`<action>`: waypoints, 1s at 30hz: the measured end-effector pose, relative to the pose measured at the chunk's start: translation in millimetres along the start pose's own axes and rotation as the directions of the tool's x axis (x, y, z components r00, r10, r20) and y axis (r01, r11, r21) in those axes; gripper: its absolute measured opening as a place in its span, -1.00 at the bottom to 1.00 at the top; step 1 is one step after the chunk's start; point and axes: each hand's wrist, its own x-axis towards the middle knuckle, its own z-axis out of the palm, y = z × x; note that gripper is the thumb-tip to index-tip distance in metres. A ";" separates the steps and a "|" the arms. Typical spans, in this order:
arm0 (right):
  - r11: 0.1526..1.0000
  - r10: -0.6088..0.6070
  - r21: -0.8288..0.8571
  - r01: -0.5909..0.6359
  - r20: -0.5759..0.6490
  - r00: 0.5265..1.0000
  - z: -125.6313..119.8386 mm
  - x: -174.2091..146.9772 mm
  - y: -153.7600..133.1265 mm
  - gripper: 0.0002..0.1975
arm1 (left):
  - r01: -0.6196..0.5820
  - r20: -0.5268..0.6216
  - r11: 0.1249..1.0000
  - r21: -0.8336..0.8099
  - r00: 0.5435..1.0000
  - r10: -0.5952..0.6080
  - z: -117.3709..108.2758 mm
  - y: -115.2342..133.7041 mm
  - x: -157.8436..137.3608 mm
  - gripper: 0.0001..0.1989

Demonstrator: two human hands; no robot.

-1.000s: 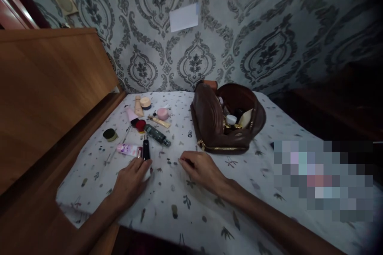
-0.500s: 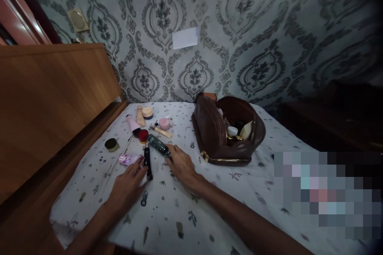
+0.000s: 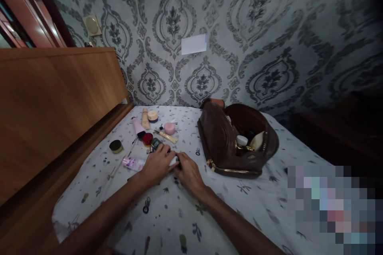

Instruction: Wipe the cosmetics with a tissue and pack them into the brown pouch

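The dark green bottle [image 3: 155, 144] lies on the patterned bedsheet, its upper end showing beyond my left hand [image 3: 158, 164]. The fingers of that hand are wrapped over its body. My right hand [image 3: 190, 173] pinches the near end, where a small dark tip shows beside a white part [image 3: 173, 161]. My hands cover most of the bottle. Beside my left wrist lies a purple-and-white tube [image 3: 132, 163]; a black tube is mostly hidden under the left forearm. Just past the bottle sit a red-lidded jar [image 3: 147, 139] and a slim cream tube [image 3: 166, 136].
A brown leather bag [image 3: 217, 137] stands unzipped on the right, with a white-lidded jar [image 3: 241, 140] inside. Farther back are a pink jar [image 3: 169, 128], a cream-lidded jar [image 3: 153, 116], a beige tube [image 3: 145, 118] and a pink tube [image 3: 138, 126]. A dark-lidded jar [image 3: 116, 146] is at left, near a wooden panel [image 3: 66, 99].
My left hand has left the black tube and moved right onto the green bottle. My right hand stays at the bottle's near end, fingers now more curled. The view has shifted slightly.
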 end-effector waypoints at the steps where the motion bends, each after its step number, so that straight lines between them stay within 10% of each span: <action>1: 1.000 0.001 -0.007 -0.001 -0.003 1.000 0.6 0.4 0.9 -0.70 | 0.009 0.008 1.000 0.001 1.000 -0.009 3.5 -3.1 2.8 -0.78; 11: 1.000 0.004 0.003 -0.004 0.019 1.000 -2.7 -0.6 -1.4 -0.65 | 0.252 0.089 0.954 -0.163 0.967 -0.240 -6.2 -42.0 9.5 -0.78; 16: 0.999 0.034 0.034 -0.036 0.058 0.998 -14.9 -4.1 -14.5 -0.70 | 0.636 0.147 0.769 -0.061 0.768 -0.623 -13.9 -112.3 33.1 -0.61; 22: 0.999 0.040 0.019 -0.042 0.071 0.997 -18.7 -9.4 -17.6 -0.69 | 0.814 0.281 0.578 0.052 0.544 -0.791 8.7 -155.9 63.4 -0.24; 30: 0.999 -0.044 0.023 0.041 0.126 0.991 -22.5 -8.5 -2.5 -0.67 | 0.763 0.242 0.624 0.166 0.582 -0.776 14.7 -146.9 87.2 -0.33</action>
